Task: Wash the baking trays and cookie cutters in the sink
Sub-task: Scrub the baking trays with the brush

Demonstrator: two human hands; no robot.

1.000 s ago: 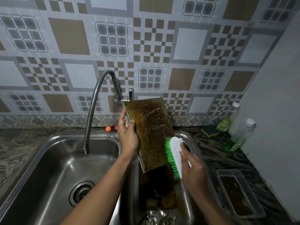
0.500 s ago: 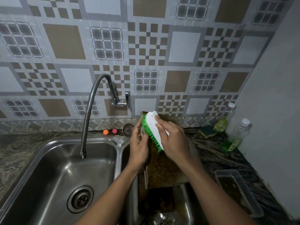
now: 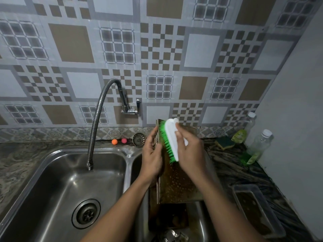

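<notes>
Fingers (image 3: 180, 131) of the right hand (image 3: 191, 152) curl round a white scrubbing brush (image 3: 172, 135), its green bristles against the top of a sudsy baking tray (image 3: 176, 186) — held on end over the right basin of the sink (image 3: 129, 154). The left hand (image 3: 152, 159) grips the tray's left edge. Below it lie a second dark tray (image 3: 167, 217) and metal cookie cutters (image 3: 174, 236).

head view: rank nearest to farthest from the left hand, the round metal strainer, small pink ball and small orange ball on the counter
1. Round metal strainer, on the counter just beside the left hand.
2. Small pink ball, next along to the left.
3. Small orange ball, farthest left.
</notes>
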